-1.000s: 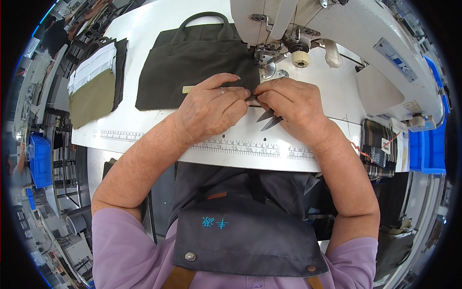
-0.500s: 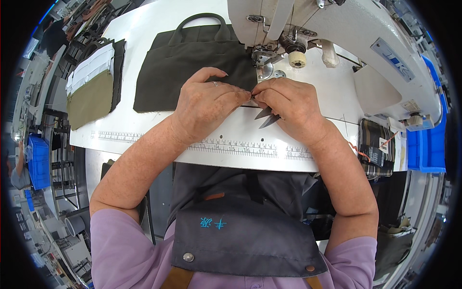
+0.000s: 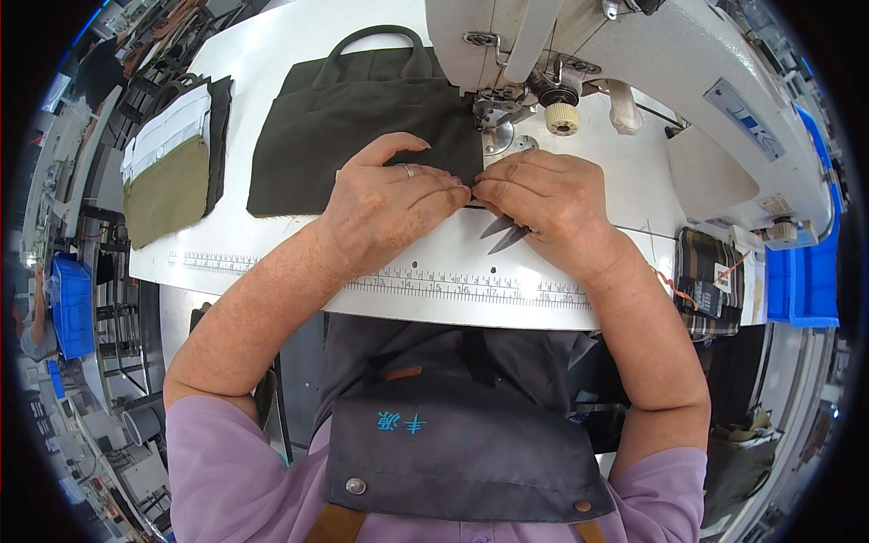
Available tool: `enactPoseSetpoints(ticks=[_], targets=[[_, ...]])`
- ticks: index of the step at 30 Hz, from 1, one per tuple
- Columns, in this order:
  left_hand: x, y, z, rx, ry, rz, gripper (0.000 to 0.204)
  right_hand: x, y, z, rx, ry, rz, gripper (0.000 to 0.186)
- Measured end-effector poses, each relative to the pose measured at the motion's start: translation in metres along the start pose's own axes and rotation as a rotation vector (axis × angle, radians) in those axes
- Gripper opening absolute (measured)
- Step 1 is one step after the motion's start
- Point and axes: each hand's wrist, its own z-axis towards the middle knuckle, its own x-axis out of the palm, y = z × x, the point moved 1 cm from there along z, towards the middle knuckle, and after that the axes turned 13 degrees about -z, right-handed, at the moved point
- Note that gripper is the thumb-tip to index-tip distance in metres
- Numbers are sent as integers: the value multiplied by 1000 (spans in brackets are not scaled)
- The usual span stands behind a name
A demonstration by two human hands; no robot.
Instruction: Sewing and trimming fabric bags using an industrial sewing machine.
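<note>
Back from the surface's [image 3: 634,190] front edge, the left hand [image 3: 389,201] and right hand [image 3: 548,199] meet at the dark bag panel's [image 3: 362,136] near right corner; the right clasps scissors [image 3: 510,239], the left's grip is hard to tell.

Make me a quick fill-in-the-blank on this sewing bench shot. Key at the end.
1. The right grip has ____ pointed metal blades jutting out from it.
2. The left grip is at the dark panel, which has a curved ____ at its top.
3. The olive and white cloth stack lies to the ____ of the dark panel.
4. The large plastic bin at the far right, past the sewing machine, is coloured ____.

Missing words: two; handle; left; blue.
</note>
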Motion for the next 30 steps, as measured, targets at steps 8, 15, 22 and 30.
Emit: enactPoseSetpoints(ticks=[8, 15, 22, 30], targets=[[1, 5, -1, -227, 145, -249, 36, 2, -2, -2, 60, 64, 90, 10], [-10, 4, -5, -234, 294, -297, 42, -10, 6, -2, 64, 183, 47, 12], [-10, 10, -5, -171, 275, -305, 37, -14, 3, -4, 160, 252, 147, 18], [-1, 40, 4, -114, 229, -239, 41, -8, -6, -6, 283, 341, 59, 30]])
